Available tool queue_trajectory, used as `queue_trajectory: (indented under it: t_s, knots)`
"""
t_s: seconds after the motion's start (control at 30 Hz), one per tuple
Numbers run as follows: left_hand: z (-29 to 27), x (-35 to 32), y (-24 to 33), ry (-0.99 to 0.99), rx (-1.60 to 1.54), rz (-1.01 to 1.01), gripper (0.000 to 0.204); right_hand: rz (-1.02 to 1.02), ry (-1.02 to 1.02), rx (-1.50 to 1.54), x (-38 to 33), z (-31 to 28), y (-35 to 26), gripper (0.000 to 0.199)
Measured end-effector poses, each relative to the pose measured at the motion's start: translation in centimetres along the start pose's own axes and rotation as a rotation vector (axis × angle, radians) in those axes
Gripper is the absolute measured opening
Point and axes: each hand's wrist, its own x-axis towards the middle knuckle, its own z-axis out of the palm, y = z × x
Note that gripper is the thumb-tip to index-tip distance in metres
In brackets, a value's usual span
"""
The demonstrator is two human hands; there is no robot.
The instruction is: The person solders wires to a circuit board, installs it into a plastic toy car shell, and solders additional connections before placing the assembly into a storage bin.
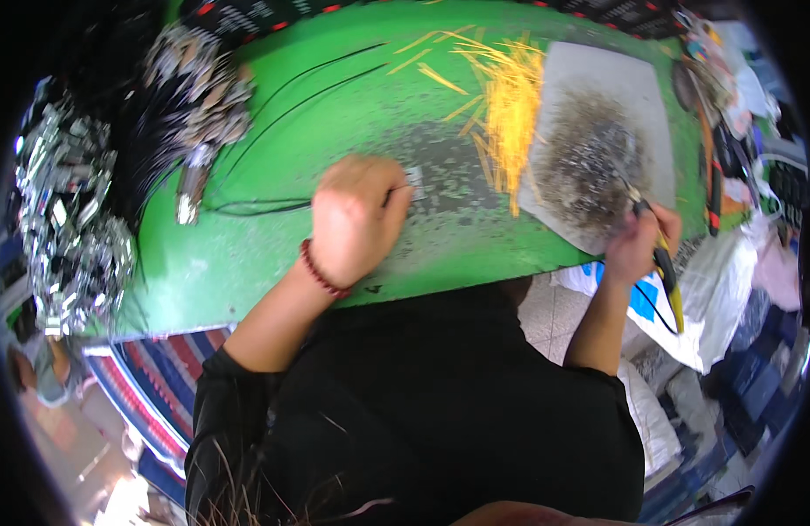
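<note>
The green tabletop (308,96) has a smooth painted face, worn to a dark, speckled patch near its middle. On its right lies a flat grey board (580,66), its centre scorched brown-black and crusted with rough, shiny bits; alongside is a heap of thin, straight yellow strips (514,114), a few scattered loose. The left hand (352,210), above a dark red beaded bracelet (320,272), has its grip curled nearly into a fist on a slim black cable (256,209) that runs leftward over the tabletop; a small pale piece (414,181) shows at the fingertips, though whether it is pinched I cannot tell. The right hand (637,245) has its grip wrapped round the yellow-and-black handle of a soldering iron (664,267), its slender metal tip over the scorched board. At far left sits a crinkled, mirror-bright silver pile (67,184).
</note>
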Motion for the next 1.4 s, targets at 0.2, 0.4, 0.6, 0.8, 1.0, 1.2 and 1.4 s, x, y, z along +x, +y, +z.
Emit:
queue_trajectory:
  t_s: [0.2, 0.4, 0.6, 0.8, 1.0, 1.2, 1.4]
  knots:
    - [-0.2, -0.5, -0.2, 0.021, 0.048, -0.037, 0.012, -0.033, -0.441, 0.225, -5.9, 6.2, -2.5, 0.02]
    - [0.0, -0.3, -0.1, 0.021, 0.044, -0.051, 0.01, 0.111, -0.593, 0.238, -8.7, 8.9, -3.5, 0.02]
    - [0.0, -0.3, -0.2, 0.032, 0.085, -0.048, 0.01, 0.113, -0.603, 0.205, -8.7, 9.4, -3.5, 0.019]
    - [0.3, -0.2, -0.1, 0.057, 0.133, -0.013, 0.009, 0.13, -0.614, 0.174, -8.5, 9.4, -3.7, 0.019]
    - [0.3, -0.2, -0.1, 0.059, 0.147, -0.007, 0.009, 0.099, -0.62, 0.166, -8.4, 9.3, -3.6, 0.018]
    - [0.5, -0.2, -0.3, 0.071, 0.145, 0.022, 0.007, 0.096, -0.652, 0.146, -8.4, 9.5, -3.9, 0.019]
    - [0.3, -0.2, 0.0, 0.054, 0.149, 0.003, 0.008, 0.091, -0.562, 0.258, -8.6, 9.4, -3.4, 0.02]
